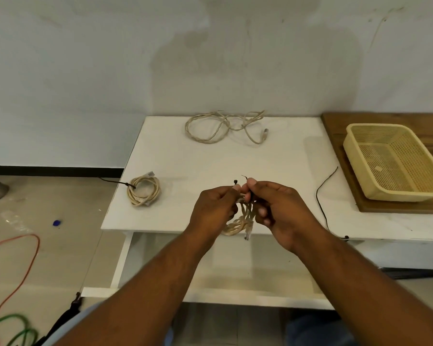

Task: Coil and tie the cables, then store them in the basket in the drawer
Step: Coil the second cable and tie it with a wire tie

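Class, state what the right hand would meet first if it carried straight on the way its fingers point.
The right hand points leftward at the left hand, so it would probably meet that hand's fingertips first, above the cable bundle both hold; one view leaves depth uncertain.

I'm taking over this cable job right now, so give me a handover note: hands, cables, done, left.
Left hand and right hand grip a coiled beige cable, pinching a thin black tie round it.
Done: one tied beige coil, on the white table's left.
Left: finish this tie; coil the loose beige cable at the back; spare black tie lies right. Perforated yellow plastic basket on the wooden surface holds no cable.
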